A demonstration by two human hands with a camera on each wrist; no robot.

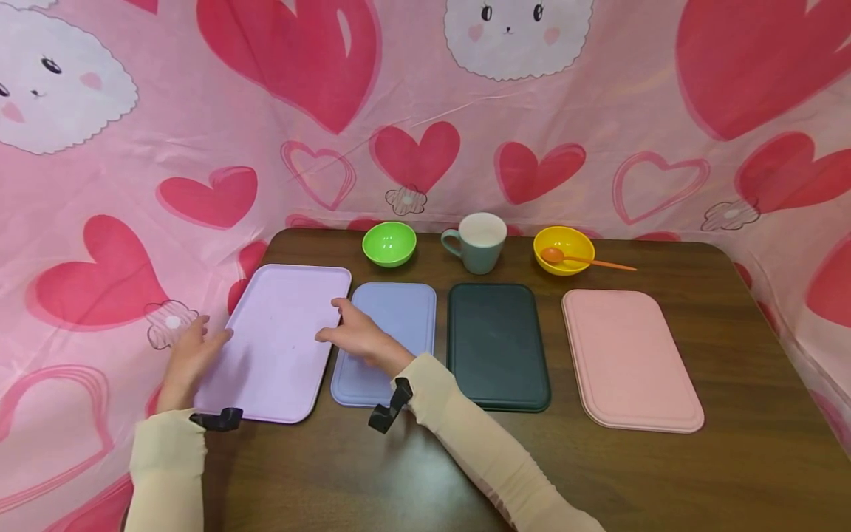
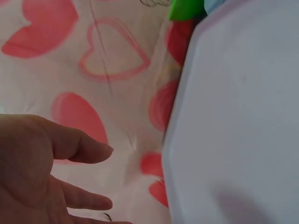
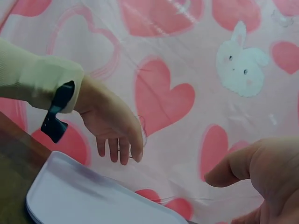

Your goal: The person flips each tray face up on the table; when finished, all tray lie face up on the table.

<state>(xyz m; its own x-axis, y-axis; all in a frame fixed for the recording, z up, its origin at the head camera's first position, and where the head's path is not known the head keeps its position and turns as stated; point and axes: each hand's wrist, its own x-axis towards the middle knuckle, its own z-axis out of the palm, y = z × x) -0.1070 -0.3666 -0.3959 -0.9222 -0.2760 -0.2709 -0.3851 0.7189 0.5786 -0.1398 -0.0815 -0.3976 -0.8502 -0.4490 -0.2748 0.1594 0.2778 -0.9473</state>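
Note:
A lavender tray (image 1: 279, 340) with a raised rim lies at the left of the table. Beside its left edge hovers my left hand (image 1: 190, 360), fingers loosely extended. In the left wrist view a gap separates that left hand (image 2: 32, 172) from the tray (image 2: 233, 112). My right hand (image 1: 362, 336) is at the tray's right edge, thumb and forefinger spread, over part of a blue tray (image 1: 405, 314). Whether it touches the rim I cannot tell. The right wrist view shows the thumb side of the right hand (image 3: 275, 172), holding nothing visible; its other fingers are mostly cut off.
Farther right lie a dark green tray (image 1: 495, 343) and a pink tray (image 1: 631, 355). Along the back of the wooden table (image 1: 725, 310) stand a green bowl (image 1: 389, 245), a teal mug (image 1: 480, 255) and a yellow bowl (image 1: 560, 270) with an orange spoon (image 1: 598, 263). Heart-printed cloth (image 1: 545, 103) hangs behind.

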